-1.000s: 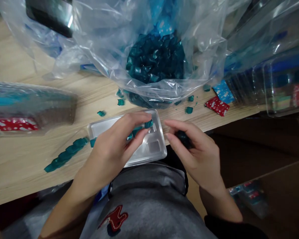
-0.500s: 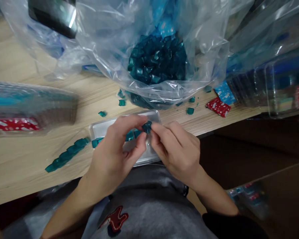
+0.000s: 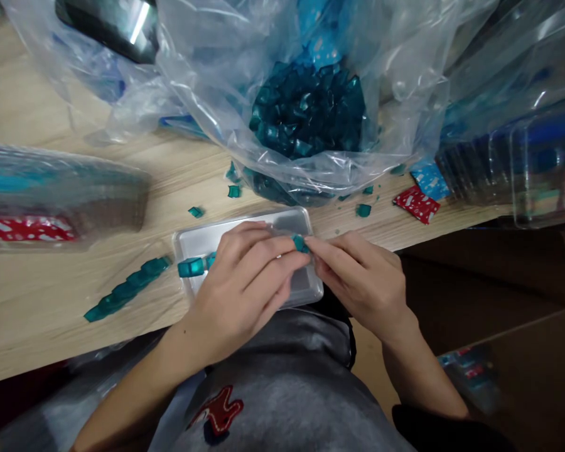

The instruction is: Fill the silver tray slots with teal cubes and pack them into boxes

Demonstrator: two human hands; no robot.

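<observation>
A glossy teal cube (image 3: 300, 243) sits between the fingertips of both hands, over the right part of a shallow clear plastic tray (image 3: 282, 220). My left hand (image 3: 249, 270) reaches across the tray, its fingers bent together and closed at the cube's left side. From the right, my right hand (image 3: 362, 276) pinches the same cube between thumb and forefinger. More teal cubes (image 3: 191, 267) lie in line at the tray's left end; my left hand hides the middle of that line. Left of the tray, a joined row of teal cubes (image 3: 127, 289) lies on a clear plastic piece.
Behind the tray, an open clear plastic bag (image 3: 282, 166) holds a heap of teal cubes (image 3: 311, 113). Loose cubes (image 3: 363, 210) and red (image 3: 417, 204) and blue packets (image 3: 430, 180) lie near it. Stacked clear trays (image 3: 61, 194) stand left. A phone (image 3: 110, 28) lies at upper left.
My right hand has shifted right with its pinch on the cube. My left hand has moved right and turned flatter over the tray, its fingers now covering more of the line.
</observation>
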